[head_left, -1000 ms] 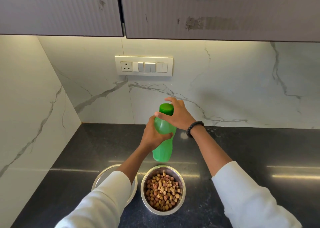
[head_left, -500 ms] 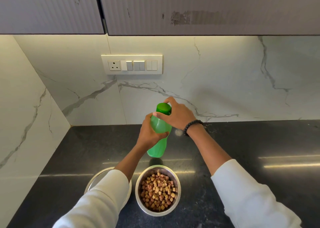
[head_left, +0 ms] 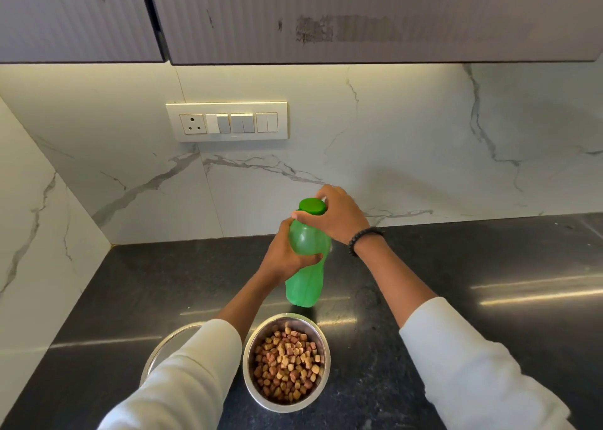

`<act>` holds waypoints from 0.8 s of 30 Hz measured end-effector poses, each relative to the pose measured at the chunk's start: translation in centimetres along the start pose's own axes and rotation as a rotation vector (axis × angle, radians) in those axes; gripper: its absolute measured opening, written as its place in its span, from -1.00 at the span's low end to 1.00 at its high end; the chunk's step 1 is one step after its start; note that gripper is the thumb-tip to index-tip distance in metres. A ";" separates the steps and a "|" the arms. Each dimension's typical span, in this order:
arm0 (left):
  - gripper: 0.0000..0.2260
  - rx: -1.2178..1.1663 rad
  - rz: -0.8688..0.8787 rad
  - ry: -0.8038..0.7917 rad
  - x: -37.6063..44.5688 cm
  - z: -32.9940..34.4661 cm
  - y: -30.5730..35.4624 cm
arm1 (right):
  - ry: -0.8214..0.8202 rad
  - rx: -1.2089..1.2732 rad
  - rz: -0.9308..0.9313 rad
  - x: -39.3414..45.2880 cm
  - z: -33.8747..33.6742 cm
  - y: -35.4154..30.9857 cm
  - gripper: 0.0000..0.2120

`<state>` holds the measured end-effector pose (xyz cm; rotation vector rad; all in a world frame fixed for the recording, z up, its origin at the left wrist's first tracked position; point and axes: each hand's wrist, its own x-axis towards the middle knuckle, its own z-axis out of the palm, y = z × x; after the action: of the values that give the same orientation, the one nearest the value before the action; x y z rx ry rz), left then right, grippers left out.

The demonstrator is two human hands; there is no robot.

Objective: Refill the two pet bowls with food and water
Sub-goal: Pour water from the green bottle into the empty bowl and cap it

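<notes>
— While the left hand [head_left: 283, 257] wraps around the middle of the green bottle [head_left: 306, 266], what is the right hand [head_left: 336, 214] doing?
— It is closed over the darker green cap [head_left: 312, 206], thumb and fingers pinching its round edge. The bottle is translucent, smooth plastic, tilted a little, held above the dark speckled countertop [head_left: 456, 266].
— Any label on it?
— No writing can be read on the bottle.
— And the bowls?
— Two round, shiny steel ones sit side by side near the front edge. The right bowl [head_left: 286, 361] is full of small brown and tan kibble [head_left: 287, 364] chunks. The left bowl [head_left: 169, 344] is mostly hidden under a white sleeve [head_left: 182, 380]; its contents cannot be seen.
— Behind?
— Glossy white veined marble wall [head_left: 391, 142] and a cream switch panel [head_left: 226, 121].
</notes>
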<state>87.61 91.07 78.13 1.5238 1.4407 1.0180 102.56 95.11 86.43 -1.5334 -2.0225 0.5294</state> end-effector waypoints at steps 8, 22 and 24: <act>-0.18 0.038 0.035 0.085 2.1 3.0 0.3 | -0.112 0.153 0.030 0.9 -1.5 1.8 -0.41; -0.21 -0.028 -0.037 0.013 6.7 6.7 -1.1 | -0.057 -0.192 0.103 2.9 -1.2 5.8 -0.43; -0.22 -0.026 -0.032 0.014 7.5 7.1 -1.3 | -0.052 -0.220 0.130 3.5 -0.5 5.9 -0.32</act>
<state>93.98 98.44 74.58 1.4735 1.4517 1.0262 106.56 100.06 83.85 -1.8083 -2.0867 0.4106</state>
